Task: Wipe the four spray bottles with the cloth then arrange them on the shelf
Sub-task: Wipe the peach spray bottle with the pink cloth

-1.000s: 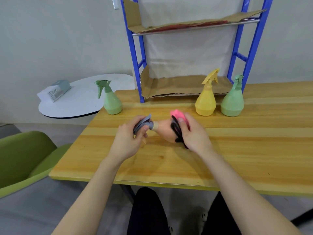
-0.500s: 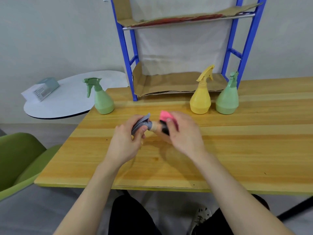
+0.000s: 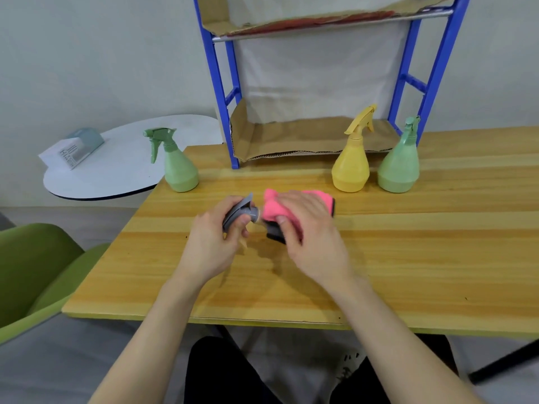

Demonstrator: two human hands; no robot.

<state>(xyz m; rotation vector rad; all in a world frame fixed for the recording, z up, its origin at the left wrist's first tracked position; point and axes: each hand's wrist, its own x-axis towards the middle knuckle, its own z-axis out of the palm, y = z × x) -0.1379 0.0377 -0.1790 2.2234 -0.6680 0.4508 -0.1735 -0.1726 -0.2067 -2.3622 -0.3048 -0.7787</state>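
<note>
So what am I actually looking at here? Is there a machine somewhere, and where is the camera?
There is no machine here. These are a person's two bare hands, filmed by one wide-angle camera worn on the head, looking forward and down. That is why the arms come in from the bottom edge.

The left hand grips the grey spray head of a beige bottle, held sideways over the wooden table. The right hand holds a pink cloth wrapped over the bottle's body, hiding most of it.

Three more spray bottles stand upright on the table. There is a green bottle at the left, and a yellow bottle and a second green bottle at the right, in front of the blue shelf. No bottle is on the shelf yet.
</note>
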